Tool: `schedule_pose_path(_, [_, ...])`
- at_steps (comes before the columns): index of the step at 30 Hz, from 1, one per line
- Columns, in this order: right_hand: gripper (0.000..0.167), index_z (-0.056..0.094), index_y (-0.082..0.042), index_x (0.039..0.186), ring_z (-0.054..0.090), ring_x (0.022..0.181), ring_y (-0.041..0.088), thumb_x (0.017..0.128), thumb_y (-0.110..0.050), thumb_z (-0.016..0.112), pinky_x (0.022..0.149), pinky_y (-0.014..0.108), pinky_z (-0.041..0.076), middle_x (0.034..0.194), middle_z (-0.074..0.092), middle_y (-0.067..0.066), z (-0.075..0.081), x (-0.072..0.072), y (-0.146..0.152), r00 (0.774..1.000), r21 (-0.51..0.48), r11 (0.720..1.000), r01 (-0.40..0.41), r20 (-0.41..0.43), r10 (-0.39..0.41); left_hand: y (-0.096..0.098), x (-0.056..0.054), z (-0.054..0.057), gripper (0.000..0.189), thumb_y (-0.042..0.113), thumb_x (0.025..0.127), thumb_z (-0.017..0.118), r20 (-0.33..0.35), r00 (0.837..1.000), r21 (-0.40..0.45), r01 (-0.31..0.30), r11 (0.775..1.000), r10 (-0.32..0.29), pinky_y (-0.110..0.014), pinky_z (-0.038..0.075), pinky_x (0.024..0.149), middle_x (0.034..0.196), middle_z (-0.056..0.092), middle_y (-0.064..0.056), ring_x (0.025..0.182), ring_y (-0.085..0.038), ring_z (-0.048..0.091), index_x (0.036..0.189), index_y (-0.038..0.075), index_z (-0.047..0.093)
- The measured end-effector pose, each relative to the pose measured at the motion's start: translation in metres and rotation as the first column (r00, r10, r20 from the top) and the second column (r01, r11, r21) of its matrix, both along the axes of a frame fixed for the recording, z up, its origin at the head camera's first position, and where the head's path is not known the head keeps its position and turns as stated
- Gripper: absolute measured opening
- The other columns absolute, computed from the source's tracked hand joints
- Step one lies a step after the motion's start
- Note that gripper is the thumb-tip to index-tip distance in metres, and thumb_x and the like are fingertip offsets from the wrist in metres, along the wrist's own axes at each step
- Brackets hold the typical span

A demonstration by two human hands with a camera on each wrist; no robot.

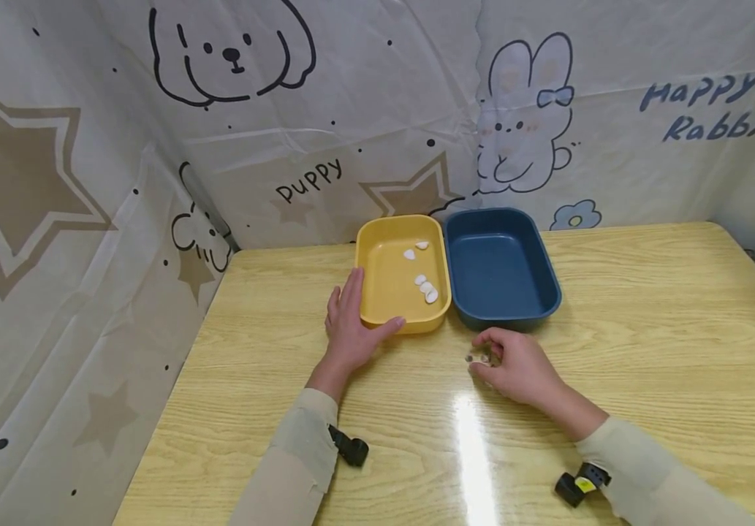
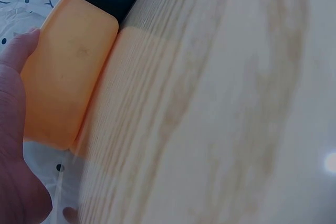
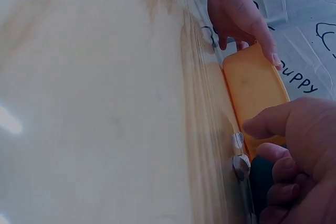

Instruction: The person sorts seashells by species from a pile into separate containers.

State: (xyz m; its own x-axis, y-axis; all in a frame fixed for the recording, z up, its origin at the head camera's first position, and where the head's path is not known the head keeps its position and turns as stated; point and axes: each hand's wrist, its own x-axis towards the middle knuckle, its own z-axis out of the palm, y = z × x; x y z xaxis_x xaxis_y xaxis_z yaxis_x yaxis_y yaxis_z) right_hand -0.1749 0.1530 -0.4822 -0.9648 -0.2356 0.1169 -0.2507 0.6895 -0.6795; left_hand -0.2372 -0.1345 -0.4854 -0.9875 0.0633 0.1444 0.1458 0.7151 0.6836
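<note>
My left hand (image 1: 353,330) rests against the near left corner of a yellow tray (image 1: 403,326), its fingers straight along the left side and its thumb at the front rim. Several white shells (image 1: 430,296) lie inside that tray. Just in front of a dark blue tray (image 1: 503,318), my right hand (image 1: 520,367) is low over the table. Its thumb and fingers are parted around small shells (image 1: 478,359). The right wrist view shows a whitish shell (image 3: 238,140) and a darker-marked shell (image 3: 241,166) close by the fingertips, not pinched between them.
Both trays stand side by side near the back edge of the wooden table (image 1: 666,343). A printed cloth (image 1: 364,95) hangs behind and along the left side. A black wrist camera (image 1: 353,448) is strapped to the left sleeve, another camera (image 1: 571,488) to the right.
</note>
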Motion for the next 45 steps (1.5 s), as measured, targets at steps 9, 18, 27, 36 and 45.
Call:
schedule_pose_path(9, [0.021, 0.072, -0.012, 0.098, 0.041, 0.057, 0.013, 0.080, -0.019, 0.081, 0.056, 0.033, 0.035, 0.062, 0.044, -0.005, -0.0015, -0.0035, -0.0022, 0.999, 0.067, 0.998, -0.013, -0.029, 0.015, 0.0002, -0.0005, 0.0003, 0.113, 0.071, 0.077, 0.071, 0.000, 1.000, -0.009, -0.002, 1.000, 0.002, -0.058, 0.005, 0.114, 0.165, 0.005, 0.015, 0.149, -0.033, -0.001, 0.160, 0.041, 0.001])
schedule_pose_path(18, [0.017, 0.072, -0.013, 0.096, 0.045, 0.061, 0.013, 0.083, -0.022, 0.079, 0.060, 0.034, 0.038, 0.067, 0.051, -0.006, -0.0004, -0.0063, -0.0037, 1.000, 0.113, 0.993, -0.026, -0.013, 0.027, -0.0004, 0.0001, 0.0012, 0.112, 0.072, 0.078, 0.070, 0.001, 1.000, -0.003, 0.008, 1.000, -0.008, -0.058, 0.005, 0.114, 0.165, 0.003, 0.016, 0.149, -0.033, -0.001, 0.160, 0.040, 0.000])
schedule_pose_path(27, [0.010, 0.071, -0.014, 0.091, 0.044, 0.058, 0.012, 0.085, -0.019, 0.077, 0.058, 0.033, 0.037, 0.064, 0.049, -0.007, -0.0004, -0.0061, -0.0047, 0.999, 0.121, 0.992, -0.038, -0.015, 0.040, -0.0002, 0.0003, 0.0016, 0.112, 0.072, 0.078, 0.070, -0.007, 1.000, -0.011, 0.012, 1.000, -0.012, -0.058, 0.005, 0.114, 0.165, 0.004, 0.015, 0.149, -0.035, -0.001, 0.161, 0.037, 0.002])
schedule_pose_path(36, [0.007, 0.071, -0.015, 0.089, 0.042, 0.057, 0.012, 0.086, -0.018, 0.077, 0.057, 0.033, 0.036, 0.062, 0.047, -0.007, 0.0004, -0.0059, -0.0041, 0.998, 0.114, 0.992, -0.053, -0.023, 0.055, 0.0003, 0.0004, 0.0016, 0.113, 0.069, 0.078, 0.071, 0.001, 1.000, -0.019, 0.007, 1.000, -0.007, -0.058, 0.005, 0.114, 0.165, 0.004, 0.014, 0.149, -0.034, -0.001, 0.161, 0.036, 0.003])
schedule_pose_path(45, [0.007, 0.071, -0.016, 0.087, 0.041, 0.055, 0.011, 0.086, -0.017, 0.078, 0.057, 0.033, 0.036, 0.059, 0.045, -0.007, 0.0019, -0.0051, -0.0032, 0.998, 0.096, 0.994, -0.057, -0.026, 0.060, 0.0003, 0.0011, 0.0020, 0.113, 0.070, 0.078, 0.071, 0.000, 1.000, -0.012, 0.004, 1.000, -0.004, -0.058, 0.005, 0.114, 0.166, 0.005, 0.014, 0.149, -0.034, -0.001, 0.161, 0.036, 0.004])
